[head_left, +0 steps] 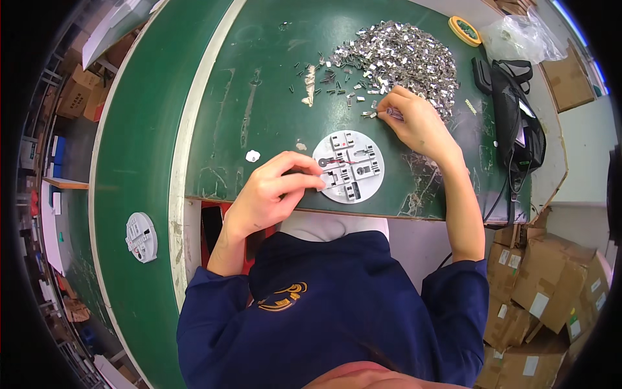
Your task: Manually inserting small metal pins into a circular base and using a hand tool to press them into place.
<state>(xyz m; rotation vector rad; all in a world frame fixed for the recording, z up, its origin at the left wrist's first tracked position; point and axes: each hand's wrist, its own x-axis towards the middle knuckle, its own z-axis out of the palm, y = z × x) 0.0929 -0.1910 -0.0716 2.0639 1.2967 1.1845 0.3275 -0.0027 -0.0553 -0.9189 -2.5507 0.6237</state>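
A round white plastic base (358,193) lies on the green table close to my body. Raised blocks, dark slots and a thin red wire show on it. At its left rim is my left hand (272,191), with thumb and fingertips closed on the edge. My right hand (418,123) is bent over the near side of a heap of small shiny metal clips (405,55). Its fingers are pinched around a small, shiny, purplish piece (394,114) that I cannot make out well. Just beyond those fingertips lies a loose metal clip (369,114).
Small dark pins (330,91) and a crumpled beige strip (310,85) lie left of the heap. A yellow tape roll (465,31), a clear plastic bag (525,35) and a black bag (518,123) are right. Another white base (141,236) sits on the left green strip. Cardboard boxes (551,279) stand lower right.
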